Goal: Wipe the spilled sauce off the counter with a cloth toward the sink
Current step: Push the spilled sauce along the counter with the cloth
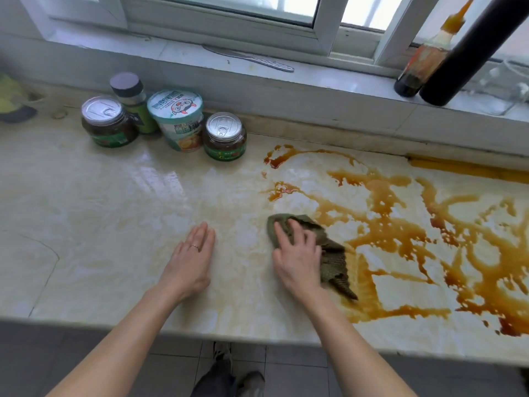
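Brown sauce [400, 224] is spilled in streaks and puddles over the right half of the pale marble counter [114, 219]. A dark green cloth [332, 253] lies at the left edge of the spill. My right hand [297, 253] presses flat on the cloth with spread fingers. My left hand [191, 262], with a ring on one finger, rests flat on the bare counter to the left of the cloth. A faint smeared film covers the counter between the hands. No sink is in view.
Two sealed jars [107, 121] [224, 136], a paper cup [177, 118] and a dark-lidded bottle [131, 98] stand at the back left. On the window sill lie a knife [249, 58], a sauce bottle [426, 58] and a dark cylinder [469, 50]. The counter's front edge runs just below my wrists.
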The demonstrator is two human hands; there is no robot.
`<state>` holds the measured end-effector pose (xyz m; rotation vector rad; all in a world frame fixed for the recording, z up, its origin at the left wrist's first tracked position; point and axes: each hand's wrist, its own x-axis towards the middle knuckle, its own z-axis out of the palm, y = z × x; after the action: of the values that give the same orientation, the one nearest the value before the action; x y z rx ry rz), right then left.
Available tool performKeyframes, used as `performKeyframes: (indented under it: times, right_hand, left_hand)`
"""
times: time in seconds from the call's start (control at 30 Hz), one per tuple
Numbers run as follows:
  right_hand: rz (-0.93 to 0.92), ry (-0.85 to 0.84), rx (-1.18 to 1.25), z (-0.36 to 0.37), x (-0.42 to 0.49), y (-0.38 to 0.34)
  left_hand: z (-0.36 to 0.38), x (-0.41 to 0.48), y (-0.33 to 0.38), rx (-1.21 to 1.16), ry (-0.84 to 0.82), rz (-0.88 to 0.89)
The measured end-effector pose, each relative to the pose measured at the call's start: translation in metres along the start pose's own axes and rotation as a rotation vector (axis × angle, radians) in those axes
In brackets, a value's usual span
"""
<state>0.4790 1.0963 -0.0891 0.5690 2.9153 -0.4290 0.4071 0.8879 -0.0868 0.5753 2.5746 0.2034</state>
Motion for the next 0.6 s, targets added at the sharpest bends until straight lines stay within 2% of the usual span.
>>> performKeyframes:
  times: [0.1, 0.17, 0.3, 0.37, 0.5, 0.6]
  right_hand:
    - [-0.180, -0.023, -0.058, 0.010, 0.002, -0.024]
    - [-0.203, -0.024, -0.119, 0.004, 0.027, -0.019]
    - [0.013, 0.042, -0.138, -0.011, 0.047, 0.004]
    - [0.035, 0.102, -0.087, -0.005, 0.039, 0.000]
    - [-0.210, 0.150, -0.008, 0.019, 0.020, -0.033]
    - [-0.275, 0.134, -0.045, 0.020, 0.048, -0.035]
  left_hand:
    - [-0.003, -0.002, 0.002, 0.015, -0.019, -0.009]
    - [-0.007, 0.000, 0.002, 0.023, -0.028, 0.008]
    - [-0.013, 0.003, 0.001, 0.003, 0.001, 0.025]
    - [-0.015, 0.003, 0.004, -0.015, 0.039, 0.021]
    - [-0.020, 0.004, 0.021, -0.060, 0.178, -0.042]
    - [-0.029, 0.018, 0.031, -0.089, 0.242, -0.023]
